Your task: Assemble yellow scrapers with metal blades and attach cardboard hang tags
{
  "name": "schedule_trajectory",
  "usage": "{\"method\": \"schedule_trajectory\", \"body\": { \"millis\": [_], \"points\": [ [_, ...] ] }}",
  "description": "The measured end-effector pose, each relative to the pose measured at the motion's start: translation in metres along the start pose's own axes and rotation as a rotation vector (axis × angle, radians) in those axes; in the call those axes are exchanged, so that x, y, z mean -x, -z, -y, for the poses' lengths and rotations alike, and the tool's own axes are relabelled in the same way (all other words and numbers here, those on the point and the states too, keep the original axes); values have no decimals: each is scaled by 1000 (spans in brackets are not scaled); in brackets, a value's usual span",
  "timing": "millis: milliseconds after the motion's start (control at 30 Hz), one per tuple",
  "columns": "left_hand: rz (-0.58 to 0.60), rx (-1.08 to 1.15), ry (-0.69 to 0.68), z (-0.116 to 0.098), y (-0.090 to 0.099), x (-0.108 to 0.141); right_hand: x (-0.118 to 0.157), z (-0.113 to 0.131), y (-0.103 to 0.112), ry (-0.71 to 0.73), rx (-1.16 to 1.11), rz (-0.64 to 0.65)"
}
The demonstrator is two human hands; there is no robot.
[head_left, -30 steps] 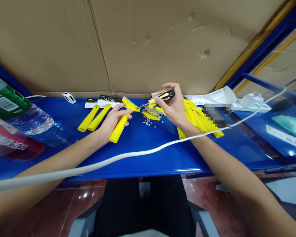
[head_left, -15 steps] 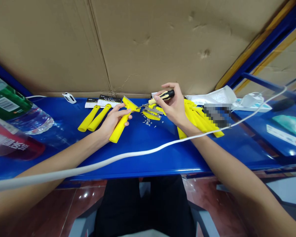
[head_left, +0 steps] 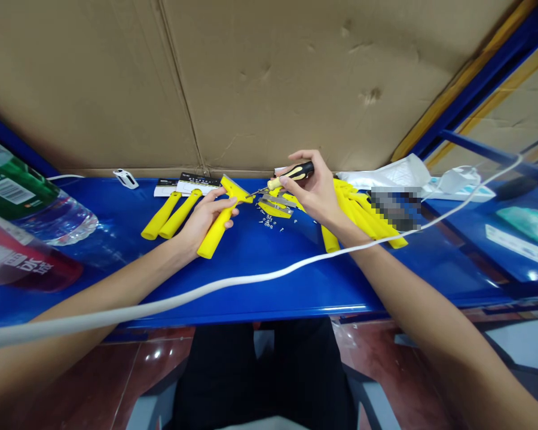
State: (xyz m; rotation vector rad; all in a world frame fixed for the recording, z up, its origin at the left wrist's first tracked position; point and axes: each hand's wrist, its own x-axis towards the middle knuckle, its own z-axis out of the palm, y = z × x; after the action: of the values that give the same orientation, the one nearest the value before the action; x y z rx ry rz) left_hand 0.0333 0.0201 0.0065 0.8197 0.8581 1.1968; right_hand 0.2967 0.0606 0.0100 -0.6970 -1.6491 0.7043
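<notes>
My left hand (head_left: pixel 202 220) is closed round a yellow scraper (head_left: pixel 215 232), its wide head tilted up and to the right. In my right hand (head_left: pixel 317 190) is a screwdriver (head_left: pixel 297 172) with a black and cream handle, its tip at the scraper's head. Just right of that lie yellow scraper heads and metal blades (head_left: pixel 275 206), with several small screws and nuts (head_left: pixel 268 222) in front. Two yellow handles (head_left: pixel 179 216) with black and white cards (head_left: pixel 199 183) rest left of my left hand. More yellow handles (head_left: pixel 358 218) are piled beside my right wrist.
Bottles (head_left: pixel 24 185) stand at the left of the blue table (head_left: pixel 251 286). A white cable (head_left: pixel 233 280) crosses in front of my forearms. A white bag (head_left: pixel 388 175) and a power strip (head_left: pixel 466 190) lie at the back right, before a cardboard wall (head_left: pixel 269 83).
My right hand and the screwdriver have shifted very slightly left. Both hands keep their hold.
</notes>
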Motion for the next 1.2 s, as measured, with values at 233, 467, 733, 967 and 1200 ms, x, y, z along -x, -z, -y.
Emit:
{"method": "schedule_trajectory", "body": {
  "millis": [233, 467, 733, 967, 1200],
  "points": [
    [7, -7, 2, 0, 2, -1, -1, 1, -2, -2, -14, -16],
    [-15, -13, 7, -1, -1, 0, 0, -1, -2, -13, 12, -18],
    [-50, -42, 38, -5, -6, 5, 0, -2, -3, 3, 30, -54],
    [-29, -50, 5, -2, -3, 3, -1, -3, -4, -1, 51, -118],
    [1, -48, -20, 2, 2, -1, -1, -9, -6, -90, 17, -140]
  ]
}}
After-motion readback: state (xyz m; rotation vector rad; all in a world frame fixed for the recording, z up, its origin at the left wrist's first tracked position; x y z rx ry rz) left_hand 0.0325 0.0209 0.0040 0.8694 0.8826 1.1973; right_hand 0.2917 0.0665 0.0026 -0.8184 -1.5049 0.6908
